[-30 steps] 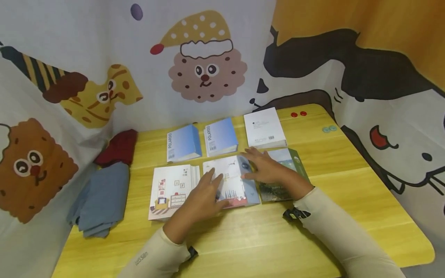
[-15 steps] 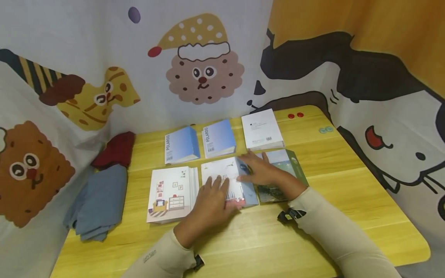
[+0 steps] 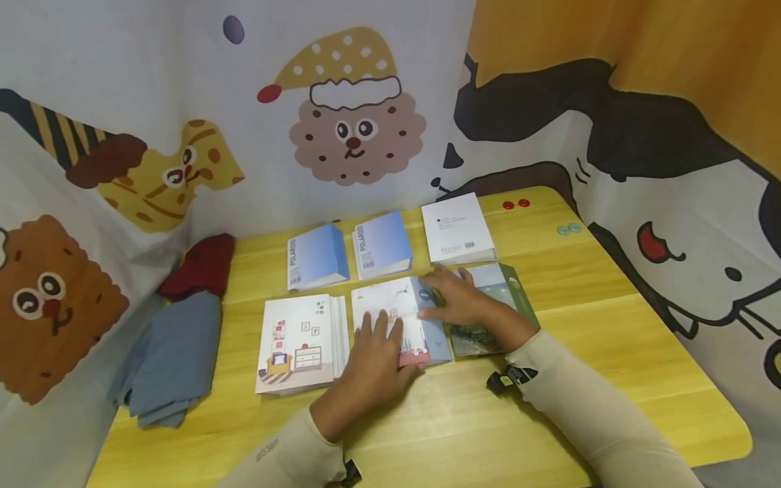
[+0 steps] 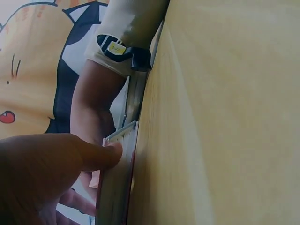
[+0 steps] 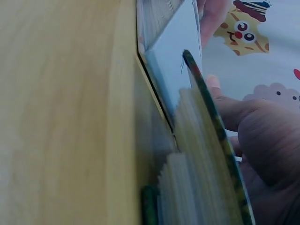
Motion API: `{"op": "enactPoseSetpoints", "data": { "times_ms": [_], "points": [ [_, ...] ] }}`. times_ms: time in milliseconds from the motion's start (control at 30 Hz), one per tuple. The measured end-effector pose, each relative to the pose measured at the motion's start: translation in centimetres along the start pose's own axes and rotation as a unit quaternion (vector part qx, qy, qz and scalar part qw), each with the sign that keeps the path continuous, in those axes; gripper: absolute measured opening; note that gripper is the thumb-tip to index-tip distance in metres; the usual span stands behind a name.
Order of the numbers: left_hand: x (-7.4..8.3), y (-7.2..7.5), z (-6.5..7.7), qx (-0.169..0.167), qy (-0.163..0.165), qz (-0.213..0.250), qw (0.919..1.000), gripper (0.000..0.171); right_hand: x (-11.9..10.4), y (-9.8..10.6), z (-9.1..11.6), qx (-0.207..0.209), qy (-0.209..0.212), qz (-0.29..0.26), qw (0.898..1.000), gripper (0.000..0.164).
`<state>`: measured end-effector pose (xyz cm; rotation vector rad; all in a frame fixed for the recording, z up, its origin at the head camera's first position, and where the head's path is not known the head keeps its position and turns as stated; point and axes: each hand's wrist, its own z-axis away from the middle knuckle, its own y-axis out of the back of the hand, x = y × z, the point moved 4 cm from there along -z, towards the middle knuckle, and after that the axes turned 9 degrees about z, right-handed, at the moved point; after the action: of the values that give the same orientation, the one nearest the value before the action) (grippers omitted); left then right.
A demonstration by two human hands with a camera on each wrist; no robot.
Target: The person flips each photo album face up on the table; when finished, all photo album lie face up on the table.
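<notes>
In the head view my left hand (image 3: 373, 362) rests on the cover of a white illustrated book (image 3: 379, 296) with a blue spine, its fingers extended. In the left wrist view the thumb lies against that book's page edge (image 4: 117, 183). My right hand (image 3: 456, 298) touches the same book near its far right corner, thumb at the spine side, and reaches over a landscape-cover book (image 3: 488, 335) with a green spine. Beside the left hand lies another white book (image 3: 299, 339) with a furniture drawing. Part of the middle book's cover is hidden under my left fingers.
Behind stand two blue POLAROID books (image 3: 317, 256) (image 3: 383, 244) and a plain white book (image 3: 457, 227). Folded blue-grey cloth (image 3: 173, 352) and dark red cloth (image 3: 200, 264) lie on the left of the yellow table (image 3: 610, 379). Red buttons (image 3: 515, 204) and teal buttons (image 3: 569, 229) lie far right.
My left hand has slid right and its fingers have come down flatter over the middle book's cover. My right hand has stayed near the book's far right corner. The view has shifted slightly.
</notes>
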<state>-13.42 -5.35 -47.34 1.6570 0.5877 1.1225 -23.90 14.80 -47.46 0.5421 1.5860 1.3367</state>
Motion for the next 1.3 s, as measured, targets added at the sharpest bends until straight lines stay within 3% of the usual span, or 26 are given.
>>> {"op": "enactPoseSetpoints", "data": {
  "times_ms": [200, 400, 533, 700, 800, 933, 1167, 1300],
  "points": [
    [-0.3, 0.1, 0.1, 0.022, -0.011, 0.030, 0.9992, 0.087, 0.1, 0.2, -0.2, 0.018, 0.006, -0.019, 1.000, 0.080],
    [-1.2, 0.1, 0.5, 0.033, -0.004, 0.107, 0.9937, 0.087, -0.6, 0.9, 0.0, 0.065, 0.050, -0.076, 0.994, 0.079],
    [-1.8, 0.5, 0.8, 0.042, -0.016, 0.157, 0.9865, 0.091, -1.1, 1.5, 0.1, 0.091, 0.082, -0.135, 0.983, 0.073],
    [-1.9, 1.5, 0.9, 0.046, -0.020, 0.226, 0.9728, 0.095, -1.7, 2.2, 0.9, 0.075, 0.098, -0.251, 0.960, 0.073],
    [-1.9, 1.7, 1.0, 0.059, -0.031, 0.266, 0.9616, 0.095, -2.3, 2.2, 1.5, 0.071, 0.103, -0.280, 0.952, 0.075],
    [-1.8, 1.8, 1.2, 0.068, -0.067, 0.330, 0.9392, 0.096, -2.8, 2.0, 2.4, 0.079, 0.126, -0.291, 0.945, 0.078],
    [-1.6, 2.0, 1.6, 0.039, -0.090, 0.479, 0.8724, 0.105, -3.5, 1.8, 3.9, 0.048, 0.161, -0.324, 0.931, 0.081],
    [-1.7, 2.4, 1.9, 0.045, -0.103, 0.521, 0.8464, 0.110, -4.1, 1.5, 4.3, 0.025, 0.163, -0.321, 0.932, 0.084]
  ]
}}
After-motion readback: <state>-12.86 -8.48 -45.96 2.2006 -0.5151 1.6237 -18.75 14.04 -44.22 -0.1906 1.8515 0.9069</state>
